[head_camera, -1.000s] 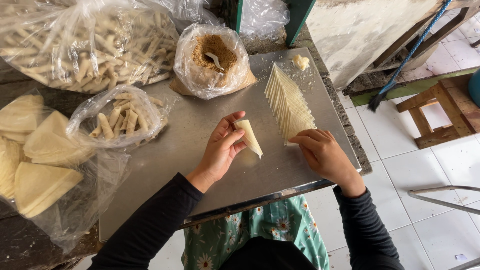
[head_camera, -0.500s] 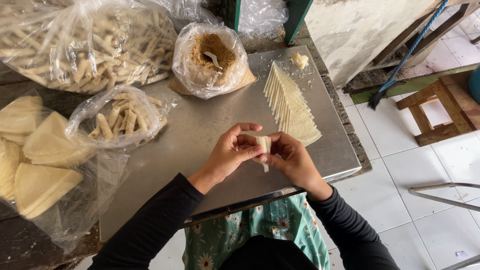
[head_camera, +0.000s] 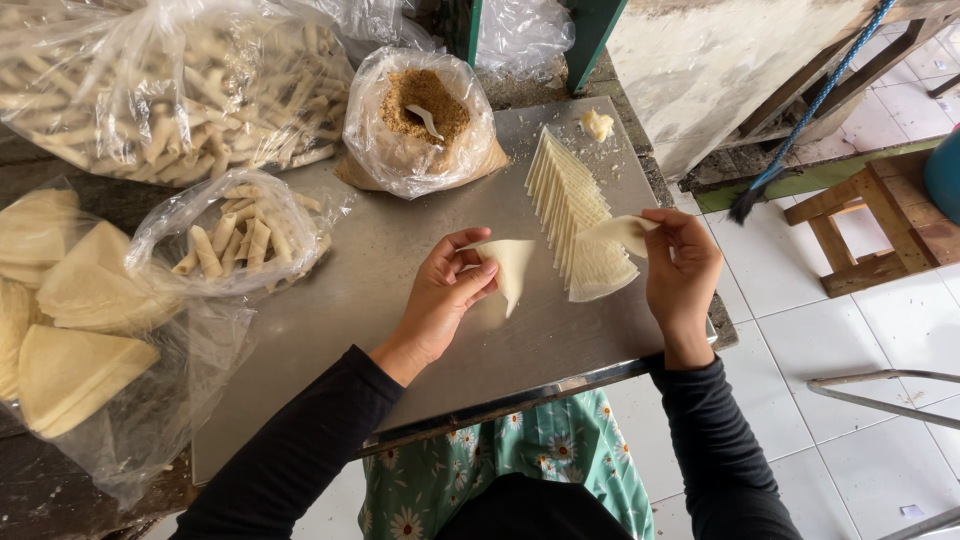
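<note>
White floor tiles are showing past the right edge of the steel bench (head_camera: 400, 330) where I am sitting, with a wooden stool (head_camera: 865, 225) and a broom (head_camera: 790, 150) standing off that way. Ranging from big to small, the largest thing is the big clear bag of rolled pastry sticks (head_camera: 150, 90) lying at the far left corner, out of my working space. Nearer on the left, a bag of folded triangular wrappers (head_camera: 70, 330) is sagging over the bench edge. Between them a smaller open bag of rolls (head_camera: 235, 240) is sitting within easy reach of my left arm, its mouth gaping toward me, as I judge, so that rolls can be dropped in. At the far middle a bag of brown crumbly filling (head_camera: 425, 110) is standing open with a small spoon (head_camera: 425, 120) stuck in it. Just right of centre, a fanned stack of thin pastry sheets (head_camera: 575, 215) is lying spread like cards, probably so that 1 sheet can be lifted at a time.

My left hand (head_camera: 445, 295) is half curled, thumb and fingers pinching a cone-shaped wrapper (head_camera: 508, 270) just above the bench. My right hand (head_camera: 680, 270) is loosely bent, fingertips pinching the corner of 1 loose sheet (head_camera: 620, 232), lifting it off the stack.
</note>
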